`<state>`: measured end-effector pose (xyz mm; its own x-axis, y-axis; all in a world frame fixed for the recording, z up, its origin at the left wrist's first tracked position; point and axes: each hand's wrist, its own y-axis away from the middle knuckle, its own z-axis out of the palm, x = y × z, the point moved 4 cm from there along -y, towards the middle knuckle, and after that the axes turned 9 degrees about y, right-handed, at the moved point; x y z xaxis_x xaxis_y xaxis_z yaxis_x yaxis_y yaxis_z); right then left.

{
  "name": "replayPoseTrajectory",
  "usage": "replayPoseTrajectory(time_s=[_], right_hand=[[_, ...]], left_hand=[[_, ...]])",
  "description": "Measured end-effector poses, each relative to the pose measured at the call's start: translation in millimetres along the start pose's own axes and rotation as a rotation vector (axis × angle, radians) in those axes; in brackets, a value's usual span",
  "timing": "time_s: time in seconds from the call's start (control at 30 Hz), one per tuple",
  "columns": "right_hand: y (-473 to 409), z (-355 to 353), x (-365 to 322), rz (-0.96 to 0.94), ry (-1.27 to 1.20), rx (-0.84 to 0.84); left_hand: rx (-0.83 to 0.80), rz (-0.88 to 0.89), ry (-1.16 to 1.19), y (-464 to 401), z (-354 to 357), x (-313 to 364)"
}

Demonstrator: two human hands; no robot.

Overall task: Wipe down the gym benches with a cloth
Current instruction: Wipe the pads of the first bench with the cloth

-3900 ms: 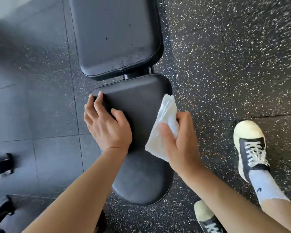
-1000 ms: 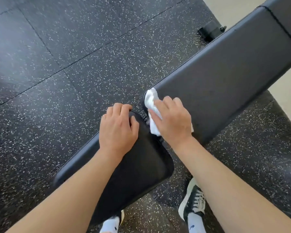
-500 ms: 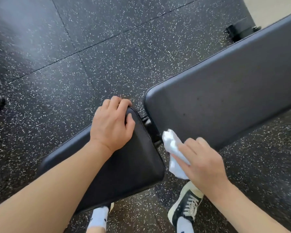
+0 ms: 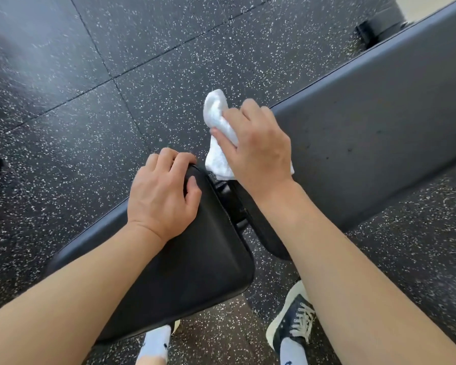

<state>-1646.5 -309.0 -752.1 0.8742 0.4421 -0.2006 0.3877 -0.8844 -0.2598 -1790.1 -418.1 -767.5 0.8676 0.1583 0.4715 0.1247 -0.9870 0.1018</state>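
Right hand (image 4: 258, 146) gripping cloth (image 4: 217, 119), bunched at near end of backrest (image 4: 379, 127), a white tail hanging toward the hinge gap. Left hand (image 4: 161, 196) clamped over seat (image 4: 195, 259) corner, fingers curled round the edge. Risk here: loose tail snagging in the bracket (image 4: 228, 196) between pads, or cloth wadded too tight to cover much surface. Could also slip off the edge onto floor (image 4: 90, 101).

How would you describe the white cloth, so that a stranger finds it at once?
Find the long grey back pad running to the upper right. At its near end, the right hand grips the cloth against the pad's corner. It is the only white, crumpled thing among dark pads and speckled floor.
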Motion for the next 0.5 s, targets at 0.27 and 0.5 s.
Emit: replayPoseTrajectory(time_s=[0.27,0.5], right_hand=[[148.1,-62.2,113.7,0.025,0.068,-0.111],[68.3,-23.5,52.9,-0.008,0.093,0.023]], left_hand=[[0.007,0.017,0.016,0.1,0.9,-4.4],[0.020,0.019,0.019,0.2,4.5,-7.6]])
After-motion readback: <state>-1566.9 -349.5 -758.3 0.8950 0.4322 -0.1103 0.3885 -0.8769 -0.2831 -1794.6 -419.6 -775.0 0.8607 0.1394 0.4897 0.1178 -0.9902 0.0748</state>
